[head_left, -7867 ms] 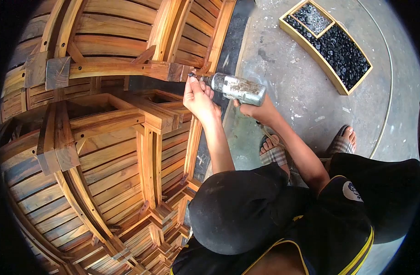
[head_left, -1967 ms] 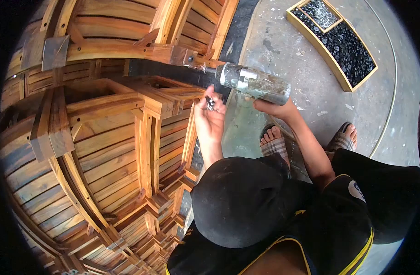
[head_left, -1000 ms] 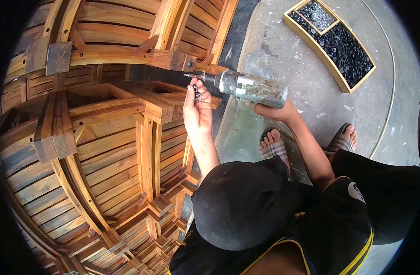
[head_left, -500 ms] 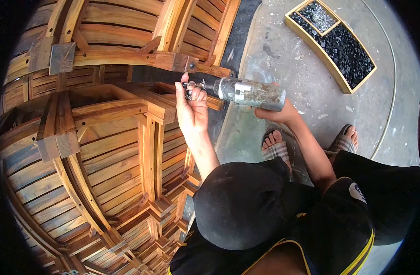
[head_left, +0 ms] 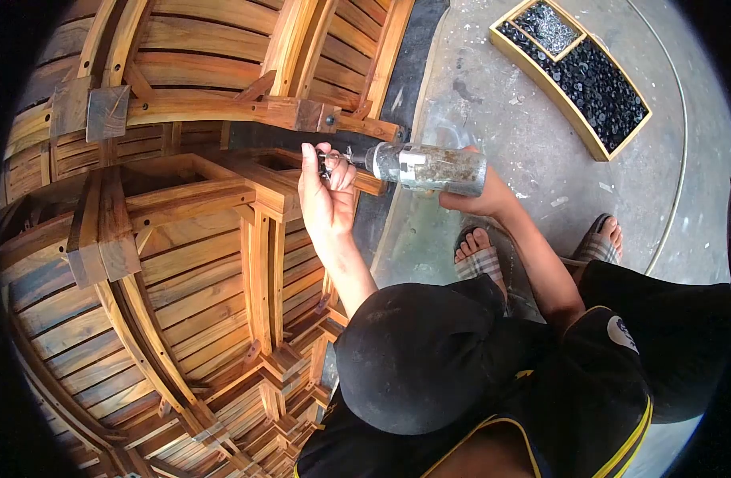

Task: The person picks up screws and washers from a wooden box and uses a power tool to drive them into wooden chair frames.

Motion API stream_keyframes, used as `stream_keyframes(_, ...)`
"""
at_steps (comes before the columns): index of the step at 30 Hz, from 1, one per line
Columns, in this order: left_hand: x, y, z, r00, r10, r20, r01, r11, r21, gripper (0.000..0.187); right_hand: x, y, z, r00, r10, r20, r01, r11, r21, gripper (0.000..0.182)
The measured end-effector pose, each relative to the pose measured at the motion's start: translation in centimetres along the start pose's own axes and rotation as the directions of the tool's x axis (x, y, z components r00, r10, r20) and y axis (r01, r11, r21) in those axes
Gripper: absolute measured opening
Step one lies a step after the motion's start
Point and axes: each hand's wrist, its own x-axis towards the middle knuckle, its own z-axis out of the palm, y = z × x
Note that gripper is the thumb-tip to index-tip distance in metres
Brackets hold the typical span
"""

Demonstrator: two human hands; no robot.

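My right hand (head_left: pixel 479 197) is wrapped round the rear of a worn, silver-grey power driver (head_left: pixel 433 167), whose body lies level and whose black nose points left. At that nose my left hand (head_left: pixel 327 187) is closed, with small black caps and screws (head_left: pixel 324 166) among its curled fingers and the thumb pointing up. A shiny bit of metal shows between these fingers and the driver's nose; exactly how they touch is too small to tell. Just above and left of the hand is the end of a wooden frame (head_left: pixel 306 114), with a dark round spot on it.
Stacked slatted wooden furniture (head_left: pixel 210 275) fills the left side. On the concrete floor (head_left: pixel 493 95) at upper right stands a wooden tray (head_left: pixel 550 102) of black caps, with a small compartment of shiny screws. A pale hose (head_left: pixel 684 143) runs along the right. My sandalled feet (head_left: pixel 479 253) are below the driver.
Both hands and the driver have shifted slightly left and a little down. The fingers of my left hand have moved a little around the small pieces.
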Motion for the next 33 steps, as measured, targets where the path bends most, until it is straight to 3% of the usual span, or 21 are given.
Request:
stream_keyframes(1,0.0,0.2,0.0,1.000,0.000,0.000,0.000,1.000,0.000,0.030,0.0,0.0,0.0,1.000,-0.003,-0.006,0.003,1.000,0.024,0.058)
stream_keyframes(3,-0.1,0.5,0.1,0.998,0.034,-0.047,-0.025,0.985,0.173,0.029,0.0,0.1,0.0,1.000,-0.005,-0.014,0.006,0.999,0.049,0.058)
stream_keyframes(6,0.0,0.4,0.2,0.992,0.097,-0.075,-0.072,0.957,0.281,0.026,0.1,0.5,0.3,1.000,-0.027,0.004,0.027,0.999,-0.038,0.061)
stream_keyframes(8,0.0,0.5,0.3,0.991,0.106,-0.077,-0.079,0.953,0.291,0.025,-0.3,-0.1,0.6,0.998,0.052,-0.040,-0.047,0.991,0.129,0.062)
stream_keyframes(12,-0.1,1.3,0.6,0.995,0.086,-0.044,-0.063,0.925,0.376,0.024,-0.3,0.3,0.7,0.996,0.092,-0.012,-0.089,0.985,0.148,0.061)
stream_keyframes(14,-0.2,1.6,0.9,0.996,0.069,-0.049,-0.042,0.908,0.417,0.025,-0.3,0.4,0.7,0.999,-0.026,-0.018,0.027,0.997,0.067,0.060)
stream_keyframes(15,-0.2,1.6,0.9,0.998,0.053,-0.025,-0.039,0.921,0.387,0.025,-0.1,0.2,0.6,1.000,-0.025,-0.017,0.027,0.997,0.068,0.060)
stream_keyframes(17,-0.1,1.6,1.1,0.999,0.028,0.018,-0.033,0.943,0.330,0.027,0.5,-0.6,0.1,0.978,-0.065,0.197,0.075,0.996,-0.043,0.061)
stream_keyframes(18,0.0,1.6,1.3,0.999,0.028,0.021,-0.033,0.944,0.330,0.027,0.3,-0.6,0.3,0.979,-0.066,0.195,0.076,0.996,-0.044,0.061)
stream_keyframes(20,0.3,1.4,1.6,0.998,0.055,0.010,-0.055,0.939,0.340,0.025,-0.2,-0.3,1.1,0.999,-0.044,-0.019,0.044,0.999,0.007,0.059)
stream_keyframes(24,1.2,-0.1,2.2,0.994,0.086,-0.061,-0.075,0.984,0.164,0.028,0.4,2.1,2.0,0.988,-0.139,-0.066,0.135,0.989,-0.056,0.056)
stream_keyframes(26,1.7,-0.9,2.7,0.994,0.088,-0.068,-0.084,0.995,0.050,0.032,0.5,2.5,2.6,0.952,-0.253,-0.171,0.230,0.963,-0.142,0.058)
stream_keyframes(30,2.3,-1.7,2.5,0.996,0.077,-0.051,-0.078,0.997,-0.011,0.034,1.2,-0.8,2.2,0.977,-0.182,-0.113,0.180,0.983,-0.024,0.057)
stream_keyframes(32,2.4,-1.5,2.5,0.998,0.055,-0.034,-0.057,0.998,-0.041,0.030,2.1,1.1,2.8,0.951,-0.275,-0.142,0.244,0.949,-0.201,0.050)
stream_keyframes(33,2.4,-1.3,2.7,0.998,0.048,-0.031,-0.049,0.998,-0.039,0.028,2.4,2.1,3.3,0.951,-0.271,-0.145,0.241,0.950,-0.198,0.050)
